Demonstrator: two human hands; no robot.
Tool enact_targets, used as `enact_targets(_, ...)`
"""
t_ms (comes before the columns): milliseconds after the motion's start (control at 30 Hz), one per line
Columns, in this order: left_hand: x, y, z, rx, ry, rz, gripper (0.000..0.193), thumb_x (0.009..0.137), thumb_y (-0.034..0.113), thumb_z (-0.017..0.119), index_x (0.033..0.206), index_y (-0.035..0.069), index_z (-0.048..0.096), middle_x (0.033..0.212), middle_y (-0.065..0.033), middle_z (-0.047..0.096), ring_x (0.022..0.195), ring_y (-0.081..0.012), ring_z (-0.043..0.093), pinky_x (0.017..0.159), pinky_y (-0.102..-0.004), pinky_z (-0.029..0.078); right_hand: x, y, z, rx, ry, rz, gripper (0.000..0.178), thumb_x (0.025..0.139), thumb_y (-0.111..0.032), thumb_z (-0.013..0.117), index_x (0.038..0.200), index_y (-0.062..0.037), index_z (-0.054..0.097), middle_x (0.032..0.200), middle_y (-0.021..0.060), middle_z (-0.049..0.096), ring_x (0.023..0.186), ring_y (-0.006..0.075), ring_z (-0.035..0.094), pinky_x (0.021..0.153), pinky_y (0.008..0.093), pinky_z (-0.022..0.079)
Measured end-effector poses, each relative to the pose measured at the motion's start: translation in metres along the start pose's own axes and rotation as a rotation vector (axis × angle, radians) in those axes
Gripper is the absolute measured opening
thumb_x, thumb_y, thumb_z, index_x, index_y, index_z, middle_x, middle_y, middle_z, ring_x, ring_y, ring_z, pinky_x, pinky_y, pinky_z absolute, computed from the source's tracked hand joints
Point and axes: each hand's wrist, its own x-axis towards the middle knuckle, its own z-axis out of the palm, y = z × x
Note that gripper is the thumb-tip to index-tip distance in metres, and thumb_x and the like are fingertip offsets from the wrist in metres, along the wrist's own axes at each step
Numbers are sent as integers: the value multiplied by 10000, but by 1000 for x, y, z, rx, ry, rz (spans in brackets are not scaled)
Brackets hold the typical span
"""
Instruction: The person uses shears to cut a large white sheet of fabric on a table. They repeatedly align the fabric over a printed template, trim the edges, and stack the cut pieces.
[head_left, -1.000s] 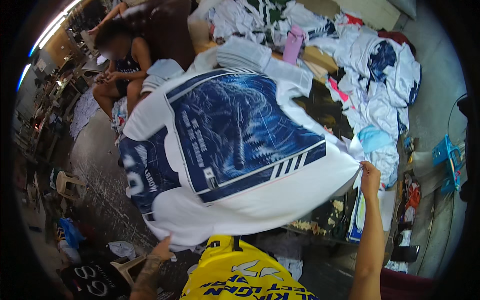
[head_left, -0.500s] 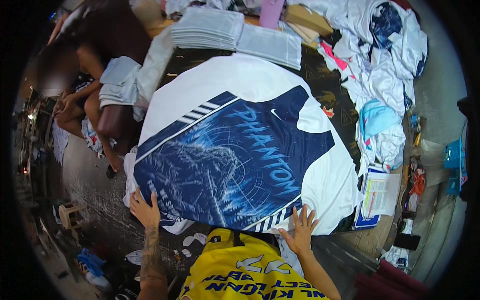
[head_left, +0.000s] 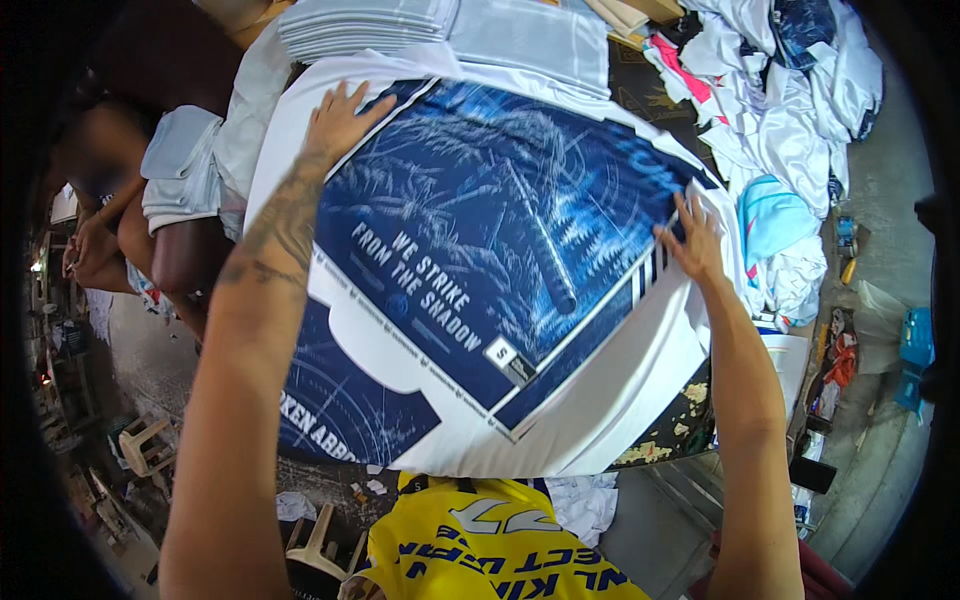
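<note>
While blue-white jersey [head_left: 480, 270] lies flat on surface, left hand [head_left: 335, 125] presses far edge, fingers spread; right hand [head_left: 690, 240] on right edge, fingers spread flat.

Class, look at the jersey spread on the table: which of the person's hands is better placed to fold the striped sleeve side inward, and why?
Probably the right hand: its fingers already rest on the jersey beside the striped edge, while the left hand lies flat on the far-left shoulder.

Bare forearms, no sleeves. Left forearm [head_left: 262, 300] has dark tattoo. Yellow jersey [head_left: 490, 545] with white and dark blue lettering worn.
</note>
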Motion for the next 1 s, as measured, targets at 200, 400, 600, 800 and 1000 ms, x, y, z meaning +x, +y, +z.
enact_targets(200, -147, -9, 11, -32, 438, 78, 760, 1050, 490, 663, 1677, 142, 414, 1669, -238, 447, 1565, -405, 392, 1257, -578, 296, -194, 2, -7, 137, 261, 3, 846, 933, -366, 804, 1657, -118, 444, 1735, 214, 355, 1583, 534, 277, 1280, 642, 229)
enact_targets(400, -484, 139, 49, -530, 8, 182, 159, 888, 251, 781, 908, 108, 713, 1061, -80, 667, 1125, -355, 610, 1067, -539, 402, -434, 64, 57, 214, 181, 502, 739, 977, -164, 734, 1607, 28, 400, 1608, 325, 442, 1494, 514, 399, 1232, 550, 336)
enact_targets(600, -550, 251, 77, -231, -226, 565, 502, 825, 282, 871, 1247, 129, 647, 1253, -91, 620, 1262, -309, 549, 1048, -496, 427, -415, 151, 45, 241, 35, 384, 362, 975, -124, 726, 1284, 21, 607, 1233, 270, 654, 1128, 457, 634, 989, 495, 503)
enact_targets(800, -578, 254, 75, -601, -99, 352, 122, 925, 141, 764, 984, 35, 761, 1020, -73, 720, 1137, -308, 603, 975, -454, 482, -482, 180, -1, 1184, -513, 495, 280, 994, -264, 800, 1077, -39, 656, 913, 46, 648, 885, 237, 662, 793, 389, 530)
enact_targets(1000, -601, 268, 62, -641, 50, 47, 130, 954, 163, 751, 1002, 53, 801, 1054, -50, 721, 1156, -316, 557, 1026, -472, 375, -521, 121, -23, 747, -969, -120, 584, 961, -542, 800, 1200, -32, 645, 1048, 163, 714, 952, 284, 615, 895, 392, 503)
